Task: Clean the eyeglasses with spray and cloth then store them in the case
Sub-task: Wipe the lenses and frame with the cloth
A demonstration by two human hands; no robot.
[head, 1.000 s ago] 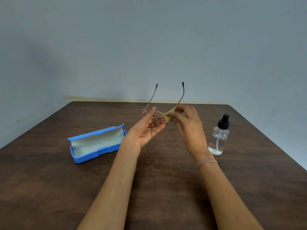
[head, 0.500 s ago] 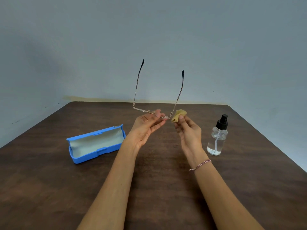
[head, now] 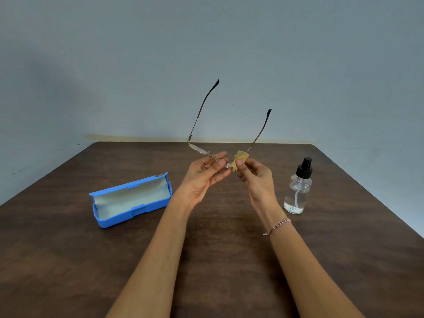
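Observation:
Thin metal-framed eyeglasses (head: 199,149) are held above the table with both temples unfolded and pointing up and away. My left hand (head: 204,177) pinches the frame near the bridge. My right hand (head: 254,177) holds a small yellow cloth (head: 239,158) pressed around the right lens, which the cloth hides. An open blue case (head: 130,199) with a pale lining lies on the table to the left of my left arm. A clear spray bottle (head: 298,189) with a black pump top stands to the right of my right hand.
The dark brown wooden table (head: 218,249) ends at a grey wall behind and drops off along its right edge near the bottle. A braided bracelet (head: 277,226) circles my right wrist.
The glasses have risen and tilted, so the left temple now points higher. My right hand has shifted its grip on the cloth, with palm and fingers now turned toward me.

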